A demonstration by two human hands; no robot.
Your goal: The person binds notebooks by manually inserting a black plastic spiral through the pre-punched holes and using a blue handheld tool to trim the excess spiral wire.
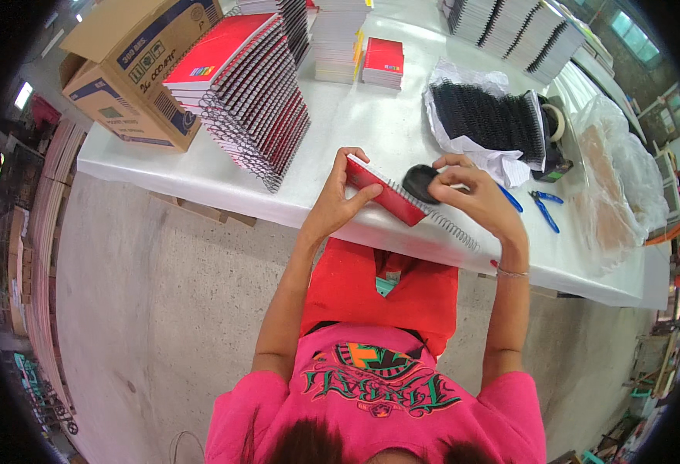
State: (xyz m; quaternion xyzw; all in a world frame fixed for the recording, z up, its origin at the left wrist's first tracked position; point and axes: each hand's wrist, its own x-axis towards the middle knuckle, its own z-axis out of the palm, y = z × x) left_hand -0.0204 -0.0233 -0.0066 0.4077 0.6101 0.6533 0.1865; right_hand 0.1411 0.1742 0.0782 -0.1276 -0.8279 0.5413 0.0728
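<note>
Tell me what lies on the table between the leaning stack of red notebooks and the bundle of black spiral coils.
In the head view, the stretch of white table between the leaning stack of red notebooks and the bundle of black spiral coils is bare; only the coils' white wrapping spreads slightly into it.

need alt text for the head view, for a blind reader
A person's left hand holds a red notebook at the edge of a white table while the right hand presses a black tool on its wire spiral. A slanted notebook stack lies behind.
</note>
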